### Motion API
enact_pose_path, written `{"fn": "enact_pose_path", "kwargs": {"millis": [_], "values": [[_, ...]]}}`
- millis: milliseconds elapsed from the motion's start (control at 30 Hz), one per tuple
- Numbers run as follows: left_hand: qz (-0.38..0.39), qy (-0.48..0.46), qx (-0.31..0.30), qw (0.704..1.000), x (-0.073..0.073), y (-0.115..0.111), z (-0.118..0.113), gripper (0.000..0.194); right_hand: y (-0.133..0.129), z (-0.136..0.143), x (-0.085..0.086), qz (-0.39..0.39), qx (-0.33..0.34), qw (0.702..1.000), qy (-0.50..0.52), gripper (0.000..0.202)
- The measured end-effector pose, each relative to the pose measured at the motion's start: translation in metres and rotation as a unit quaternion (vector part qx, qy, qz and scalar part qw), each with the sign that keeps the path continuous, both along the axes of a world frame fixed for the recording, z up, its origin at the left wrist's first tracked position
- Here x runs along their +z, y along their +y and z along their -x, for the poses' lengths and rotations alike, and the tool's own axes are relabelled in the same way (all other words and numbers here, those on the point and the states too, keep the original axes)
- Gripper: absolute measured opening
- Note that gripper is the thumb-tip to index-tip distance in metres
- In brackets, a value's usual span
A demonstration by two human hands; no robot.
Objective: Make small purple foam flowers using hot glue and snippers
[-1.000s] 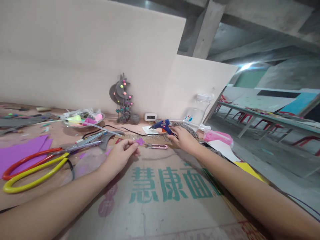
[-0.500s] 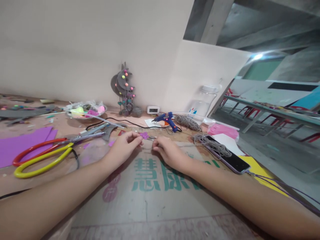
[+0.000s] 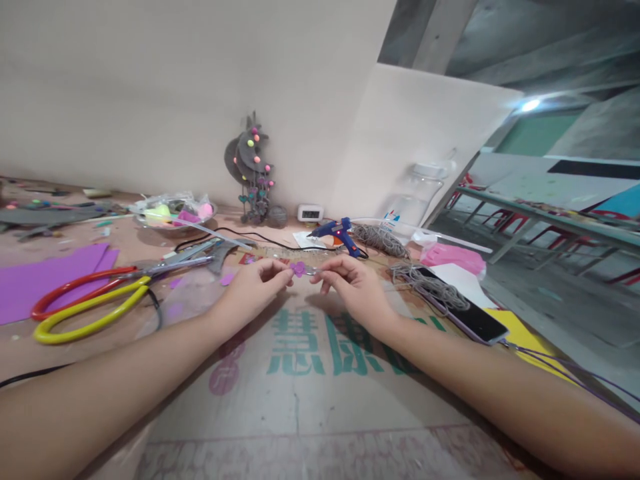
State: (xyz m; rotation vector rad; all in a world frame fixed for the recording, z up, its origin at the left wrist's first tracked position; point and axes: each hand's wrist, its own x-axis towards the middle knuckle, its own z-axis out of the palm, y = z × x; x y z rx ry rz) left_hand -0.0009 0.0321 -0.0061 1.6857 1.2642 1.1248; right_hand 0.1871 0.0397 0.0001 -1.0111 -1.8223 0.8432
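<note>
At the far left a purple foam sheet [image 3: 47,277] lay flat on the table, and just beside it large scissors [image 3: 107,293] with one red and one yellow handle loop were seen, blades pointing toward the middle. Behind them a clear dish of coloured pieces [image 3: 173,215] stood near the wall. The left hand [image 3: 255,288] was held over the printed cardboard sheet [image 3: 310,373], its thumb and forefinger pinched closed on a small purple foam flower [image 3: 299,269], which was kept just above the cardboard between both hands. The right hand [image 3: 353,288] was set against the flower's other side, fingertips nearly shut; something thin and silvery, perhaps small snips, seemed held there, though this could not be made out. Behind, a blue glue gun [image 3: 336,233] rested, and a phone [image 3: 467,317] lay under grey cord [image 3: 425,283] to the right.
</note>
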Motion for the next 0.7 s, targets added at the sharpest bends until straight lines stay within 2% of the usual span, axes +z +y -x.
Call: {"fn": "enact_pose_path", "kwargs": {"millis": [100,200,333,700], "values": [[-0.012,0.005,-0.01,1.0,-0.0017,0.0007,0.0004,0.024,-0.0039,0.0006,0.0006,-0.068,-0.001,0.994,-0.087,0.013],[-0.016,-0.001,-0.019,1.0,-0.0026,0.0004,0.0005,0.023,-0.0047,0.0036,0.0,-0.063,-0.001,0.989,-0.13,0.016],[-0.017,-0.012,-0.027,0.999,-0.0015,-0.0017,0.0001,0.024,-0.0009,0.0066,-0.0012,-0.013,0.007,0.992,-0.124,0.018],[-0.003,0.013,-0.045,0.999,-0.0061,-0.0004,-0.0013,0.021,-0.0012,0.0065,-0.0018,0.024,0.03,0.996,-0.077,0.019]]}}
